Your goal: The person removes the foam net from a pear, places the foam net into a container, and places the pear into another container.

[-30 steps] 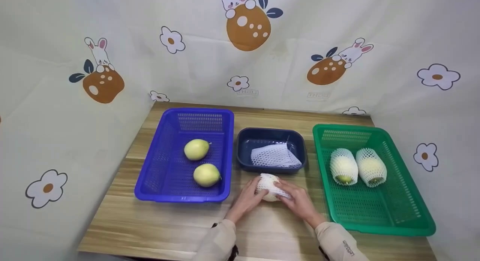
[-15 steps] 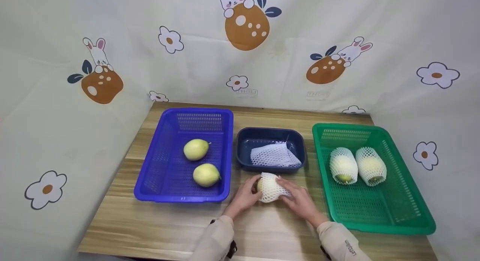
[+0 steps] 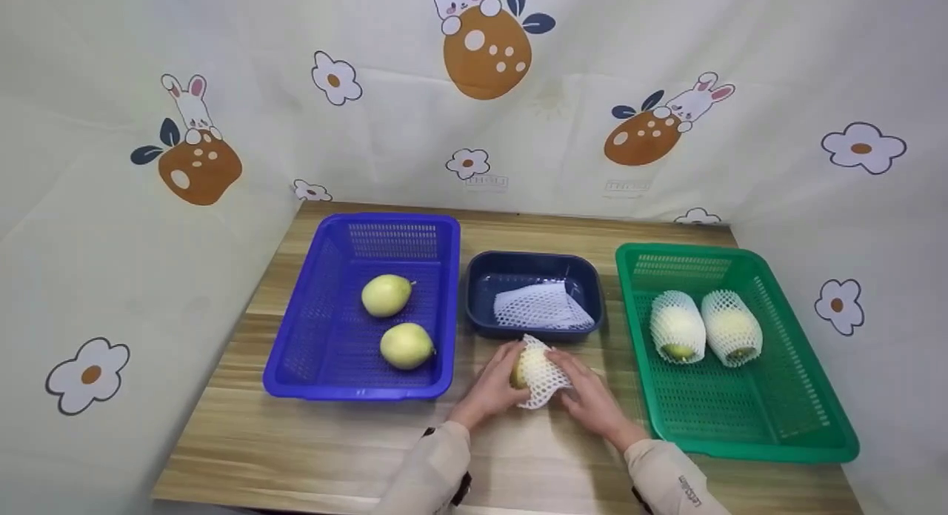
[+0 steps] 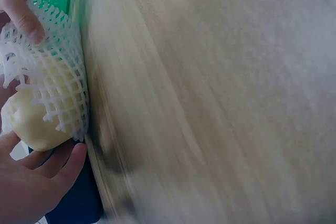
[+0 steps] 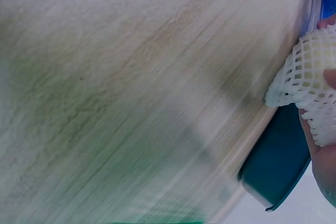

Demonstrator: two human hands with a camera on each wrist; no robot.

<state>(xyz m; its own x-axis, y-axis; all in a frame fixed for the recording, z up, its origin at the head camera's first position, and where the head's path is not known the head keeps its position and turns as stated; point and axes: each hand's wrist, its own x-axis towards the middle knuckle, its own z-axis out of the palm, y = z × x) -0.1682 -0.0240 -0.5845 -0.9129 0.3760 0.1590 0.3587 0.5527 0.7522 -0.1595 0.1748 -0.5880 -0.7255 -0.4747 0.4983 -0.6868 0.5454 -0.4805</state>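
Observation:
A yellow pear [image 3: 521,368] half inside a white foam net [image 3: 544,378] sits between my hands on the wooden table [image 3: 333,441], just in front of the dark blue tray [image 3: 481,281]. My left hand [image 3: 503,378] grips the pear's bare end. My right hand [image 3: 574,378] pinches the net on the other side. In the left wrist view the pear [image 4: 29,124] pokes out of the net [image 4: 55,77], with left fingers [image 4: 37,179] below it. In the right wrist view only a corner of the net [image 5: 307,82] shows.
The blue basket [image 3: 326,352] on the left holds two bare pears [image 3: 386,294] [image 3: 406,345]. The tray holds a flat spare net [image 3: 543,307]. The green basket [image 3: 770,426] on the right holds two netted pears [image 3: 677,327] [image 3: 732,327]. Patterned cloth walls surround the table.
The netted pear has turned between my hands and shifted slightly toward the tray. Its yellow end now shows on the left, with the net bunched to the right.

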